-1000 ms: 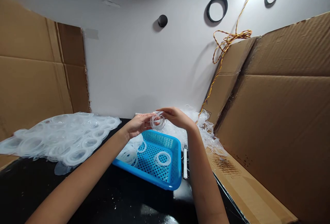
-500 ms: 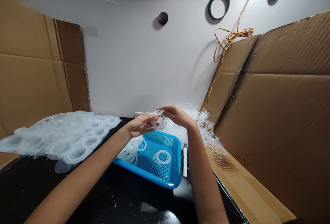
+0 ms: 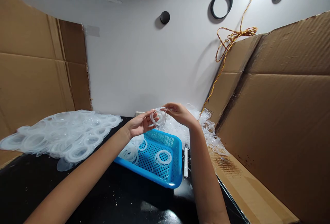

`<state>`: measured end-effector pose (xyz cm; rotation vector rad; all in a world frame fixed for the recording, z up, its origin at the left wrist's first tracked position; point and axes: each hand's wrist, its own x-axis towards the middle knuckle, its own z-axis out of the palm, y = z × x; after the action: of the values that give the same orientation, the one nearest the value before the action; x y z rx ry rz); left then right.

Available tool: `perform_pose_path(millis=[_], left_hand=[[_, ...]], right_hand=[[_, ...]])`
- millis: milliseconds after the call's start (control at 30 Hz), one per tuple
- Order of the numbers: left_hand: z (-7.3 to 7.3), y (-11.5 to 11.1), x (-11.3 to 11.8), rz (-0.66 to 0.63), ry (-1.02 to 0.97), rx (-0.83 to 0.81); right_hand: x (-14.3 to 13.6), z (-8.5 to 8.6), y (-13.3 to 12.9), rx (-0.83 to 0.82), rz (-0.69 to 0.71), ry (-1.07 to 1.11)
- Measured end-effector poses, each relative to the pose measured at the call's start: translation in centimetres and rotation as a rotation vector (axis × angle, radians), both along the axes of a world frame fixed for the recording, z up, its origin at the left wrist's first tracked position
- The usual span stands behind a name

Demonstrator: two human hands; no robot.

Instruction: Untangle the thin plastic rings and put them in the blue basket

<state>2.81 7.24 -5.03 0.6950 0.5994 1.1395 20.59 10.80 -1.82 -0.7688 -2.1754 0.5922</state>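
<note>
Between my hands, above the far edge of a blue perforated basket [image 3: 146, 176], is a small bunch of thin translucent rings [image 3: 160, 117]. My left hand [image 3: 139, 123] pinches the bunch from its left side, thumb on top. Fingers of my right hand [image 3: 178, 113] are closed at the bunch's upper right, where a ring edge stands out from the others. Inside the basket, a pile of rings [image 3: 130, 154] lies at the left and a smaller coil of rings [image 3: 163, 157] on the right of its floor.
A wide heap of translucent discs and rings [image 3: 79, 134] covers the table's left side. Loose ring strips [image 3: 206, 127] pile up behind my right hand. A white stick [image 3: 186, 162] lies right of the basket. Cardboard walls [image 3: 278, 114] flank the black table [image 3: 108, 196]; a yellow twisted cord [image 3: 215, 83] hangs down.
My right hand has drawn slightly away from the left, pulling a ring edge outward from the bunch. The left hand keeps its hold. The view has shifted slightly.
</note>
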Motion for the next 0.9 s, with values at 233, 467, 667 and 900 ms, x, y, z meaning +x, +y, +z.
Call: perform_pose_path(millis=[233, 467, 667, 900], left_hand=[[-0.1, 0.0, 0.1, 0.051, -0.051, 0.021], [-0.5, 1.3, -0.9, 0.11, -0.036, 0.052], [-0.6, 1.5, -1.6, 0.051, 0.026, 0.084], [-0.2, 1.2, -1.7, 0.011, 0.088, 0.149]], right_hand=[[0.4, 0.0, 0.0, -0.075, 0.059, 0.072], [1.4, 0.7, -0.7, -0.16, 0.079, 0.054], [2.3, 0.8, -1.5, -0.393, 0.152, -0.264], [0.4, -1.1, 0.5, -0.652, 0.191, -0.563]])
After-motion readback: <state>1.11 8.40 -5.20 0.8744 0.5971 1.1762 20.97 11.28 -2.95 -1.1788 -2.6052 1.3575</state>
